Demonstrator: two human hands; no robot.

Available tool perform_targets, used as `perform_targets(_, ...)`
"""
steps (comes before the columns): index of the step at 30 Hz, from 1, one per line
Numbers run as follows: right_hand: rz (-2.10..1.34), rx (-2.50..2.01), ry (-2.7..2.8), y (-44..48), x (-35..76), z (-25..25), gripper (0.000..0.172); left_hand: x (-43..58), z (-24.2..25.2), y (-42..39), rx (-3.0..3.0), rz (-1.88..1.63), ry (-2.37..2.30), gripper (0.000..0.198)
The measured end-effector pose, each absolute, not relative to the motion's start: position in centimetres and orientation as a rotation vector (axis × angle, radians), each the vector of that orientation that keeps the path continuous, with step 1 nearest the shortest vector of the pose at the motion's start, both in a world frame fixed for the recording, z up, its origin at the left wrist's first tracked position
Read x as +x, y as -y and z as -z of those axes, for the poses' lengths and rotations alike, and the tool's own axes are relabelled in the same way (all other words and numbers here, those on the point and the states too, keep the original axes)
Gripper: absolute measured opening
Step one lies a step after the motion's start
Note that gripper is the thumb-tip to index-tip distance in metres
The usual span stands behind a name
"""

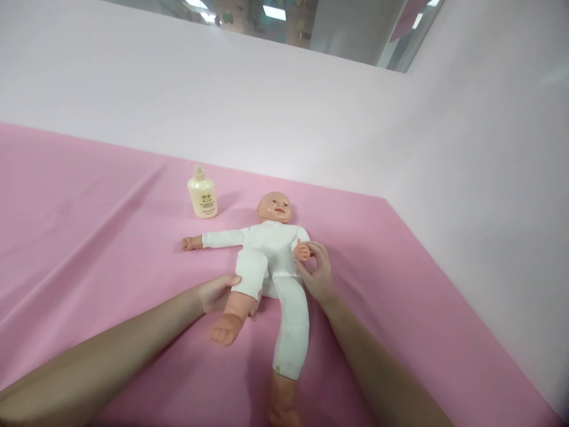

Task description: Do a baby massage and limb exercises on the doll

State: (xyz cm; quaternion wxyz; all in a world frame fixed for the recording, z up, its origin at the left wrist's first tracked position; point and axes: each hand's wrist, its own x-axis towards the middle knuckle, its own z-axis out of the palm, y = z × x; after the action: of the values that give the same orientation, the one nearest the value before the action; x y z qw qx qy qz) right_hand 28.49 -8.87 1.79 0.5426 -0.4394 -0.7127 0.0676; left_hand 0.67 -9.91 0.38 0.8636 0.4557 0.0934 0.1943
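Note:
A baby doll (267, 249) in a white bodysuit lies on its back on a pink sheet (89, 225), head toward the wall. My left hand (216, 293) is wrapped round the doll's bare raised leg at the knee, thumb on top. My right hand (317, 270) rests at the doll's hip, its fingers curled round the doll's small hand and sleeve. The doll's other leg, in a white trouser leg, stretches toward me.
A cream lotion bottle (203, 194) stands upright on the pink sheet to the left of the doll's head. White walls (466, 148) close the surface at the back and on the right.

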Motion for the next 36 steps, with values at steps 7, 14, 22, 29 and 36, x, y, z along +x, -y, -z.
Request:
perform_targets(7,-0.517,-1.1,1.305,7.2,29.6,-1.0,0.053,0.2,-1.2,10.3,1.075,-0.145,-0.046,0.061)
perform_targets(14,-0.68,-1.086,0.934,6.4,30.6,-1.7,0.074,0.4,-2.3,10.4,1.092,0.066,0.012,0.058)
perform_targets(22,-0.879,-1.125,0.61,5.5,31.9,-0.7,0.072,0.5,-3.0,10.3,1.178,0.093,-0.014,0.058)
perform_targets(29,-0.863,-1.132,0.691,5.4,32.1,-0.3,0.074,0.6,-2.7,10.2,1.115,0.195,0.046,0.054)
perform_targets(36,-0.873,-1.134,0.699,5.1,32.3,-0.1,0.073,1.5,-2.8,9.9,1.12,0.276,0.156,0.058)
